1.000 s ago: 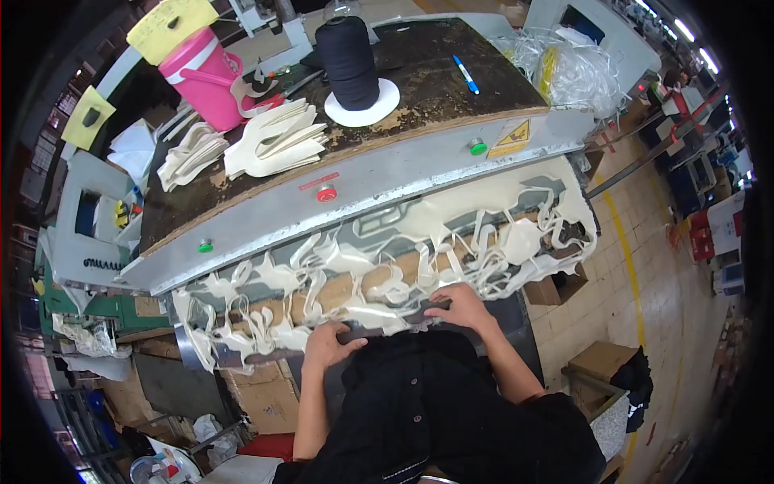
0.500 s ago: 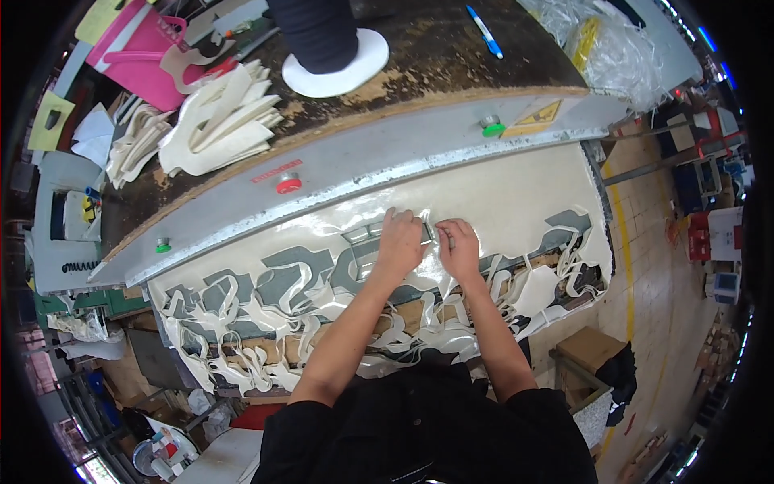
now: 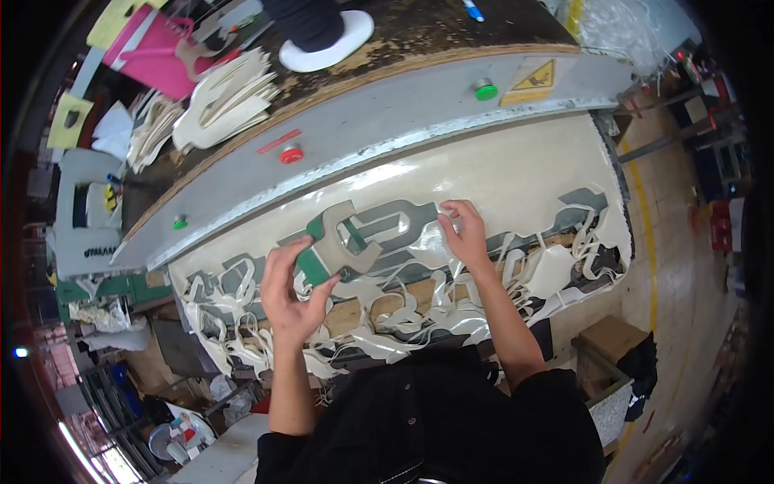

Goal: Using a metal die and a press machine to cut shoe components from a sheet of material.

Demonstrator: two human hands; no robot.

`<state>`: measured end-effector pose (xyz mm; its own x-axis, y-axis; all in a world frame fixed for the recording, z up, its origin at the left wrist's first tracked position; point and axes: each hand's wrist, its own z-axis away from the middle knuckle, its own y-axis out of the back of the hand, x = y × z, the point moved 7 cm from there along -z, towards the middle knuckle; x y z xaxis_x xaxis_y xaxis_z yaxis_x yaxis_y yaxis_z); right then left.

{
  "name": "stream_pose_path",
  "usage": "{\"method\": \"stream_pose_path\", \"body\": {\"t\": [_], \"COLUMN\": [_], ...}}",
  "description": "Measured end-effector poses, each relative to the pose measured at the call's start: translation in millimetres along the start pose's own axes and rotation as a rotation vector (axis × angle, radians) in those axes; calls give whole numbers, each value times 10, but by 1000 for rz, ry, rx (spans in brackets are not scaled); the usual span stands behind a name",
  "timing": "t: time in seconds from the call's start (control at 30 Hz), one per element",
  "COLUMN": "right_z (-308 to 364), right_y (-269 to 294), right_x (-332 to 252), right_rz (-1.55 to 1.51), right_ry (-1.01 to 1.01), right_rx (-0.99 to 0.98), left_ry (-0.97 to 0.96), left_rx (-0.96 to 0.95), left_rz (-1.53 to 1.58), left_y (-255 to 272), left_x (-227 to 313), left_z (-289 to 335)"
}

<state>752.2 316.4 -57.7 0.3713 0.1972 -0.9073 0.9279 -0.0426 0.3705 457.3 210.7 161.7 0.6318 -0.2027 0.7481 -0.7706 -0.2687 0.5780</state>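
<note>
My left hand holds a green-sided cutting die by its left end, thumb below and fingers above. The die is tilted up over the sheet, and a cream cut-out piece, curved like a fork, shows on its upper face. My right hand is just right of a freshly bared fork-shaped gap, thumb and forefinger slightly apart, with nothing seen between them. Under both hands lies a large cream sheet, glossy in places. Its near half is a web of cut-out holes and thin scrap strips, with grey-green showing through.
Behind the sheet runs a grey press beam with a red button and green buttons. On top stand a stack of cream cut pieces, a pink container and a dark thread spool. A cardboard box is at right.
My left hand has lifted the die off the sheet and moved it left, tilting it. My right hand has shifted slightly, its fingers parting. The view has turned a little.
</note>
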Motion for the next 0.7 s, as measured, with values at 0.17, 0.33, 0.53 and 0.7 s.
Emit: {"method": "stream_pose_path", "body": {"t": [0.17, 0.33, 0.53, 0.7], "right_z": [692, 1606, 1951, 2006], "right_y": [-440, -1028, -1226, -1712], "right_x": [-882, -1664, -1848, -1927], "right_rz": [-250, -329, -433, -464], "right_ry": [183, 343, 479, 137], "right_rx": [-281, -479, -259, -400], "left_ry": [5, 391, 805, 981], "left_rx": [224, 443, 647, 690], "left_rz": [89, 542, 997, 1126], "left_y": [451, 629, 727, 972], "left_x": [141, -501, -1090, -1472], "left_z": [722, 1578, 2346, 2515]}}
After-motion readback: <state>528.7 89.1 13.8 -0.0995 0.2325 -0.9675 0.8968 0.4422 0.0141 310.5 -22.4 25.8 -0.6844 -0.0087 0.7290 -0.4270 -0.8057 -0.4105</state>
